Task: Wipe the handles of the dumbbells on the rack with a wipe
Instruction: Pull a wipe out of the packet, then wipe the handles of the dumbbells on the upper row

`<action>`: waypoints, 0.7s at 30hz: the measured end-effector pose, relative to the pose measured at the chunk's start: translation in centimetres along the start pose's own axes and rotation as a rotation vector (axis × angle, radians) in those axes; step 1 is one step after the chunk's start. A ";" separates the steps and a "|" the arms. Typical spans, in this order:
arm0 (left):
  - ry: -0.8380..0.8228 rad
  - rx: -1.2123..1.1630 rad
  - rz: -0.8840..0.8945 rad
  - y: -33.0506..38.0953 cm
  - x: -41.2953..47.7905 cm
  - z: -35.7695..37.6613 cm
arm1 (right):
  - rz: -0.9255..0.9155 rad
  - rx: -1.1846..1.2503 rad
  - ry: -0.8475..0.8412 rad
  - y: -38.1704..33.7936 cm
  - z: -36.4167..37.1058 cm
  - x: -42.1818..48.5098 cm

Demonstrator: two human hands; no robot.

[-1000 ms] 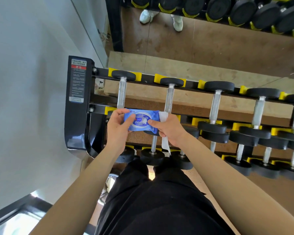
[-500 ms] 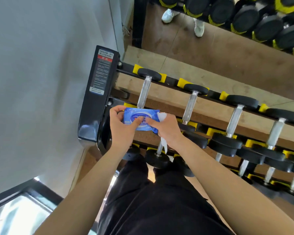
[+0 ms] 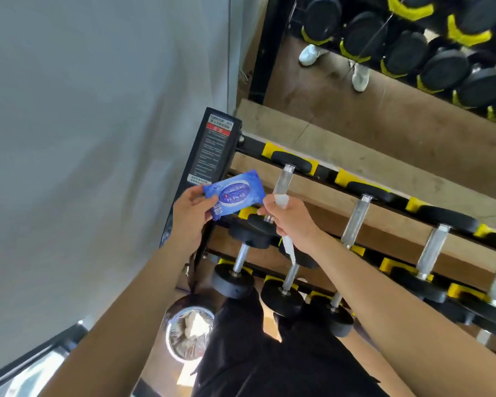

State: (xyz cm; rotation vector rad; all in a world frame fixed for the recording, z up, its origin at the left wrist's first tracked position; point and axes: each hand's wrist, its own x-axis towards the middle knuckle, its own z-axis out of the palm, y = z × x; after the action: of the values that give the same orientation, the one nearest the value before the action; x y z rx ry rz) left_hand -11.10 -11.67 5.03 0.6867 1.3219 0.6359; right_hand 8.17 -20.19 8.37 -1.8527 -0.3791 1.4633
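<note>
Snagging is risked: the wipe pack (image 3: 234, 193) is pinched by the left hand (image 3: 191, 217), the wipe (image 3: 288, 247) is gripped in the curled right hand (image 3: 294, 219), and its loose tail is dangled beside a dumbbell head (image 3: 252, 232).

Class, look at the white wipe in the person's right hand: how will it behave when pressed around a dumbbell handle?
Probably floppy: the wipe hangs in a limp strip below the right hand. Likely very light, since curled fingers alone hold it. It should wrap the round metal handle easily, though it may bunch up.
</note>
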 end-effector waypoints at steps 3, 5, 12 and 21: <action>0.086 -0.075 0.017 2.2 4.2 0.0 | 0.007 -0.017 0.076 -0.7 0.2 1.5; 0.133 -0.125 0.051 3.4 7.2 0.6 | 0.031 -0.004 0.100 -0.9 0.1 2.0; 0.233 -0.052 0.094 4.3 14.2 4.0 | 0.064 0.078 0.127 0.6 -1.3 1.8; 0.327 0.386 0.157 3.3 14.1 4.3 | 0.024 0.179 0.106 1.8 -3.4 0.5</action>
State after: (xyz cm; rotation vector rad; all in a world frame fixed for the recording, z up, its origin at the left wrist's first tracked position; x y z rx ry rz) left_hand -4.97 0.74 -1.00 1.0393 1.7304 0.6432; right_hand 11.12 -22.30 7.06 -1.7871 -0.1698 1.3614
